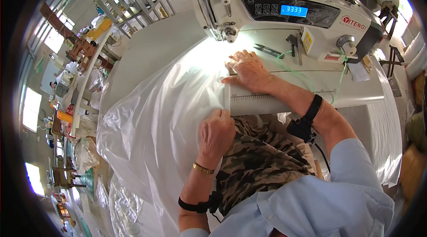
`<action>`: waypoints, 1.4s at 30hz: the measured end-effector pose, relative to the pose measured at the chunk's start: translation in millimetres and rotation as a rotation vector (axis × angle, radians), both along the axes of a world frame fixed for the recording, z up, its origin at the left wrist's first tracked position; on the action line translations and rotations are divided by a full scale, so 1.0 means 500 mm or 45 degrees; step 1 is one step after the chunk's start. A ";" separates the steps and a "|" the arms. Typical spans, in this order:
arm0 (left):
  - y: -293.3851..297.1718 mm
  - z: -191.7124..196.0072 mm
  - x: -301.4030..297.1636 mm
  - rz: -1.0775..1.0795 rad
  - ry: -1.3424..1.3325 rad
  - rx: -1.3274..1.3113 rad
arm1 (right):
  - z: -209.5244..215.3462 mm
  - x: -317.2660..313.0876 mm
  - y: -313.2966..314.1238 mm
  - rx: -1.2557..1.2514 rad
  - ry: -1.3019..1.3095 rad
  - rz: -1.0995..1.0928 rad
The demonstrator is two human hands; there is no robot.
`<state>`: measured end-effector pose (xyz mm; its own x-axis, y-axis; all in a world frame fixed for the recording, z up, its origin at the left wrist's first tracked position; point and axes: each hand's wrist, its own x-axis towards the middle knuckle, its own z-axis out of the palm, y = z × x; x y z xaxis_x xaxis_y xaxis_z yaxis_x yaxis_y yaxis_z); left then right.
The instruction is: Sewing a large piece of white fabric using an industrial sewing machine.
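Note:
A large sheet of thin, shiny white material [155,117] drapes over the sewing machine table and down its near side. My left hand [216,133] is closed on the sheet's right edge, close to the table's front. Farther up that same edge, my right hand [249,72] rests on the material with its fingers stretched out, just short of the needle area. The sewing machine [284,10] stands beyond, its needle head [230,34] over brightly lit material. Glare hides where the needle meets the sheet.
Thread snips [269,50] and a small dark tool [292,41] lie on the table right of the needle. Green thread [302,74] trails across the table. A printed ruler scale [253,97] runs along its front. Metal racks [133,1] stand at the back left.

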<state>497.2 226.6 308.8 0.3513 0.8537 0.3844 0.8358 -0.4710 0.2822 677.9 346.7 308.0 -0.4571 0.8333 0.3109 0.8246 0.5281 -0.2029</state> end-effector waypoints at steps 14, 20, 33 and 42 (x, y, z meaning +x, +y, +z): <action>0.170 0.012 0.053 0.135 0.287 -0.071 | -0.007 0.005 0.011 -0.115 -0.020 -0.038; 0.197 0.021 0.067 0.251 0.336 -0.035 | -0.007 -0.009 0.004 -0.135 -0.026 -0.069; 0.192 0.007 0.080 0.287 0.152 0.027 | -0.006 -0.005 0.001 -0.173 0.014 -0.084; 0.197 -0.007 0.075 0.347 0.229 0.011 | -0.007 -0.006 -0.010 -0.181 0.130 -0.106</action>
<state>534.5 325.1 305.1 0.1732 0.9227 0.3443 0.9675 -0.2248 0.1158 675.0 341.8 304.3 -0.3571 0.9057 0.2284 0.8353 0.4191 -0.3558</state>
